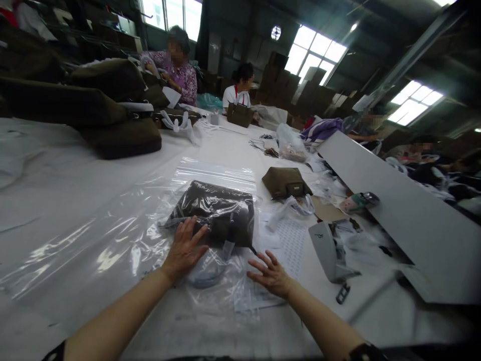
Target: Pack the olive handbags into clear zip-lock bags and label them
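As left hand (184, 249) touches one bagged handbag (221, 213), right hand (270, 274) spread

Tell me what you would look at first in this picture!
You'd probably see the dark olive handbag first, inside a clear zip-top plastic bag in the middle. The left hand rests on it, and the right hand spreads open just beside it. Far left on the white-covered worktable sits a pile of olive bags, and bright windows glow top right.

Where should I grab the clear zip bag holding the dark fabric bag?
Probably pinch the clear zip bag by its zip strip on the far edge, reaching over the dark fabric bag from your side: the strip runs straight, lies flat, and sits clear of the contents.
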`<control>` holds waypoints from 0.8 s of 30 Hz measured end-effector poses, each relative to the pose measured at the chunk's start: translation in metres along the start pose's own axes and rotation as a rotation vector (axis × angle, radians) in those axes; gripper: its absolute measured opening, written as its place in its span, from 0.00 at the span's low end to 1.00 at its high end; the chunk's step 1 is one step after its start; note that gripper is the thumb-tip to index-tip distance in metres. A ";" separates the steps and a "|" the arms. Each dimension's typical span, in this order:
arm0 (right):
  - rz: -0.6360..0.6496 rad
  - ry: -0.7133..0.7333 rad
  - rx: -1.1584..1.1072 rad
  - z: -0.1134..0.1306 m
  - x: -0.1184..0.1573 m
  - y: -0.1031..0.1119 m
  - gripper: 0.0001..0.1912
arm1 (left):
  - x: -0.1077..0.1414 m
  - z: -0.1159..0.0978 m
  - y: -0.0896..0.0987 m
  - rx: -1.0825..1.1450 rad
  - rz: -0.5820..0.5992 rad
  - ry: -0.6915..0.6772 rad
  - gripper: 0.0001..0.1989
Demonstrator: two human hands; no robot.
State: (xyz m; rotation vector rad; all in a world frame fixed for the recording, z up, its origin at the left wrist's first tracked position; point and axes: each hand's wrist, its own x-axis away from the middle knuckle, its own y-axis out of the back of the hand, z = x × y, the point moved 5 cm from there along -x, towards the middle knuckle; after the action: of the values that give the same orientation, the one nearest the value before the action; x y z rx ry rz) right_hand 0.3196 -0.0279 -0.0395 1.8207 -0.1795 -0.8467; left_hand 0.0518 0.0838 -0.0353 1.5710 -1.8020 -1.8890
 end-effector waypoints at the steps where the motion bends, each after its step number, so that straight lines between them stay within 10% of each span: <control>1: -0.034 -0.015 -0.079 0.003 -0.009 -0.003 0.09 | 0.009 -0.009 0.009 0.035 0.022 -0.025 0.30; 4: -0.050 -0.174 -0.368 -0.002 -0.044 -0.004 0.09 | 0.049 -0.042 0.028 0.160 0.199 -0.121 0.45; 7: -0.123 -0.460 -0.473 -0.007 -0.070 0.004 0.11 | 0.083 -0.057 0.037 0.264 0.330 -0.053 0.24; 12: -0.238 -0.585 -0.477 0.020 -0.097 0.016 0.13 | 0.106 -0.011 0.055 0.477 0.249 0.701 0.18; 17: 0.125 -0.959 -0.563 0.047 -0.112 -0.015 0.07 | 0.135 0.028 0.073 0.478 0.404 0.994 0.23; 21: 0.173 -1.037 -0.538 0.065 -0.121 -0.028 0.10 | 0.124 0.032 0.104 0.224 0.199 0.811 0.20; 24: 0.161 -1.037 -0.517 0.071 -0.126 -0.029 0.10 | 0.085 0.002 0.108 0.082 0.032 0.194 0.15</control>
State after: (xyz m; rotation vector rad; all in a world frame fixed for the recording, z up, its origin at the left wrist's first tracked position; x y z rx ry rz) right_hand 0.1753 -0.0078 -0.0189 0.7518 -0.6787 -1.4890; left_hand -0.0486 -0.0036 -0.0013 1.6751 -1.8301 -1.6054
